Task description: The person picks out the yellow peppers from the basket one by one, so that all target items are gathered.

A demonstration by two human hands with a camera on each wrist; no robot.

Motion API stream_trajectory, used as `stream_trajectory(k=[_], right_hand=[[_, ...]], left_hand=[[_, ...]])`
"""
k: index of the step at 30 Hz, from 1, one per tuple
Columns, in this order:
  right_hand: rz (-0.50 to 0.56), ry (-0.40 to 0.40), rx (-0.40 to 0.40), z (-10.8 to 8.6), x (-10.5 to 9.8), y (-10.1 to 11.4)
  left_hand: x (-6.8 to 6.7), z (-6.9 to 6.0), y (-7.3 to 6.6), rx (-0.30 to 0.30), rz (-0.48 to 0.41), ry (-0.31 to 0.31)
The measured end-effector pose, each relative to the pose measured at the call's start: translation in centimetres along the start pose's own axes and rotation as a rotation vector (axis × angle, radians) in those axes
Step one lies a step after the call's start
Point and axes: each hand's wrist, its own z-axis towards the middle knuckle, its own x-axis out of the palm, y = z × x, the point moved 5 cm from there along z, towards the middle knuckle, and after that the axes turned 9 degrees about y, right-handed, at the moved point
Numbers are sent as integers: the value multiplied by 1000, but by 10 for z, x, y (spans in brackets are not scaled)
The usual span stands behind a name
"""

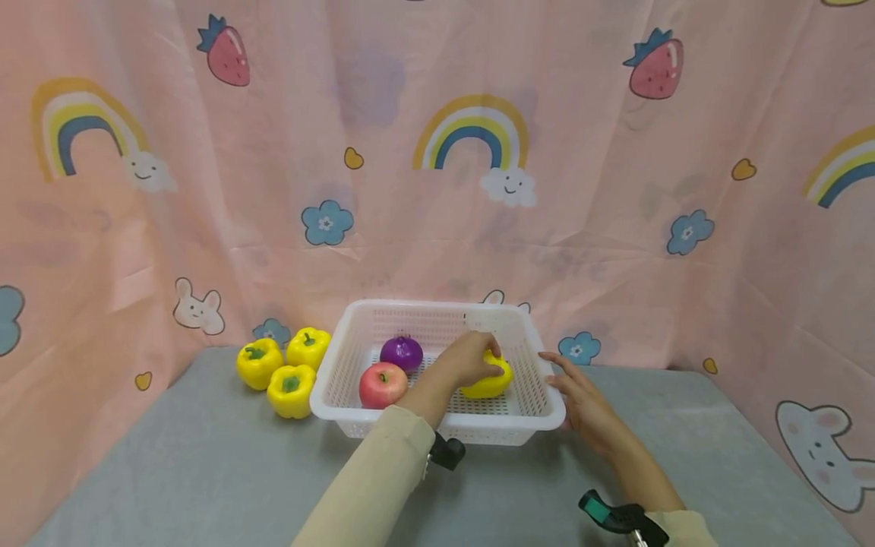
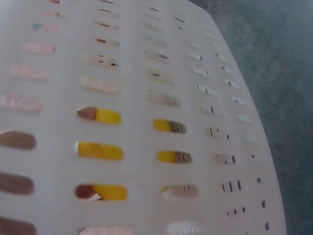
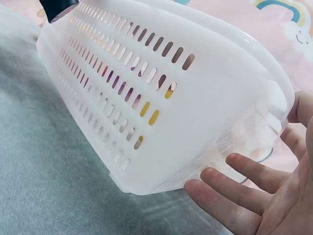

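A white plastic basket (image 1: 437,416) with slotted walls stands on the grey table. Inside it, my left hand (image 1: 468,357) grips what looks like a yellow bell pepper (image 1: 487,386), partly covered by the fingers. In the left wrist view the slotted basket wall (image 2: 137,137) hides most of that hand; yellow shows through some slots. My right hand (image 1: 591,410) rests its fingers against the basket's right end, and its fingers (image 3: 230,196) look mostly straight in the right wrist view. Left of the pepper, a red apple (image 1: 383,386) and a purple onion (image 1: 402,353) lie in the basket.
Beside the basket's left end stand three yellow bell peppers, one at the back (image 1: 309,347), one at the left (image 1: 260,363) and one in front (image 1: 292,391). A pink patterned curtain (image 1: 410,251) hangs behind the grey table (image 1: 205,456).
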Motion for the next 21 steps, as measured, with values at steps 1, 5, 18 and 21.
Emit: stream_trajectory(k=[1,5,18,21], right_hand=[[2,1,-1,0,0,1],[1,-1,2,-1,0,1],[8,-6,7,0,1,3],[11,0,2,-1,1,4]], left_hand=[[0,-1,0,-2,-2,6],[2,-4,2,-24,10,62],[8,0,8,-69,93,84],[10,1,7,-78,121,83]])
